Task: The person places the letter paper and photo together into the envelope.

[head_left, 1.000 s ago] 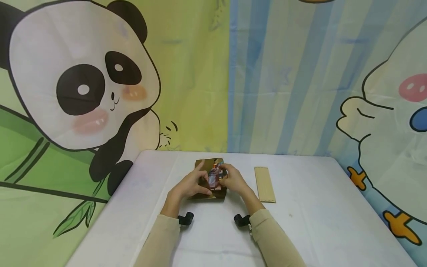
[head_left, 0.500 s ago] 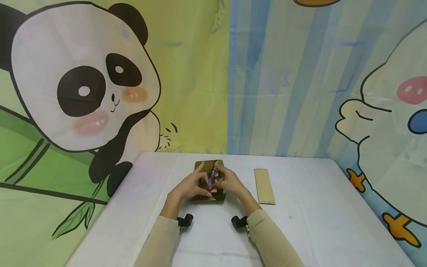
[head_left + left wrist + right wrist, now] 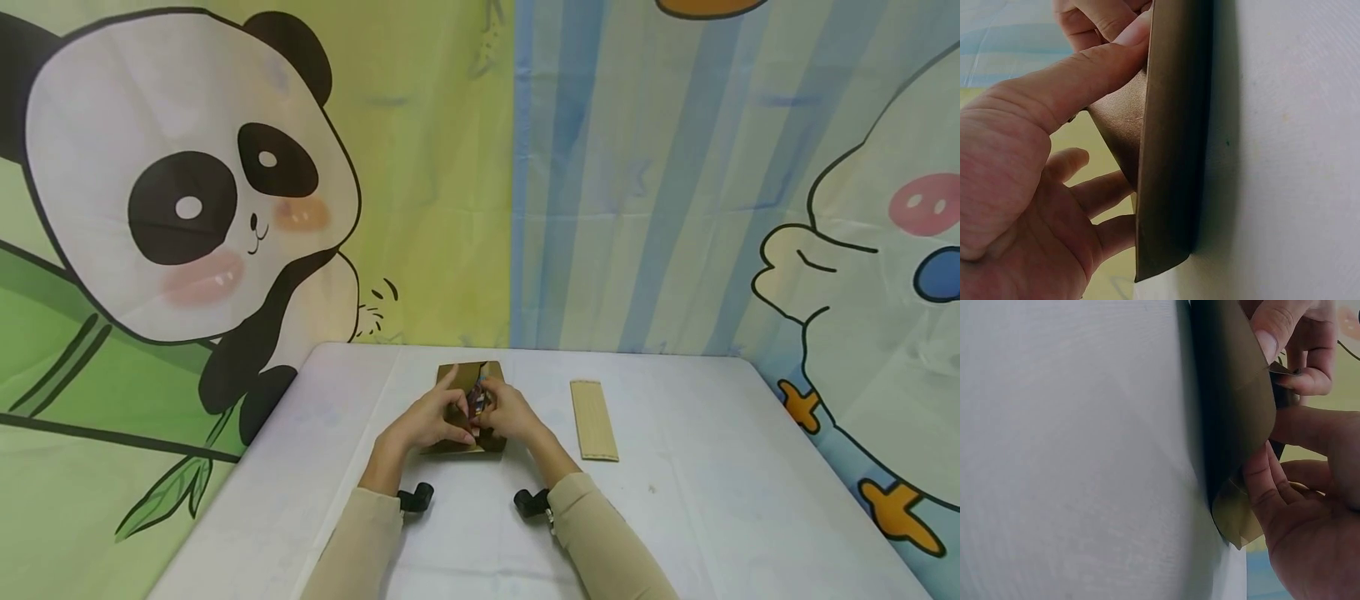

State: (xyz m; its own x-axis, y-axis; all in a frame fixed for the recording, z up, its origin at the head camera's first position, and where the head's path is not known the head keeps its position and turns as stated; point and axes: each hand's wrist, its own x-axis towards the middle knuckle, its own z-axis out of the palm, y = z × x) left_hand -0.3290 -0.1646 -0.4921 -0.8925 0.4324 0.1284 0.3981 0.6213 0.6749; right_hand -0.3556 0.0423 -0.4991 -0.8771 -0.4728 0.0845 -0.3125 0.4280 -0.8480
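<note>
A brown-gold paper pouch or box [image 3: 467, 374] with a bent-up edge lies on the white table. My left hand [image 3: 427, 421] holds its near-left side; in the left wrist view the thumb presses the brown edge [image 3: 1172, 144], with fingers behind it. A small piece with a colourful printed picture [image 3: 477, 398] shows between my hands, mostly covered by fingers. My right hand [image 3: 512, 414] pinches it with thumb and index finger over the brown paper. In the right wrist view, the right fingertips reach into the opening behind the curved brown flap [image 3: 1235, 394], so what they pinch is hidden there.
A flat tan cardboard strip [image 3: 594, 421] lies to the right of my right hand. Black wrist mounts sit at both cuffs. The white table [image 3: 712, 467] ends at a printed curtain with a panda [image 3: 187, 200] behind it.
My right hand has moved left with the printed piece, over the brown pouch. Less of the picture shows now. The left hand has stayed almost still.
</note>
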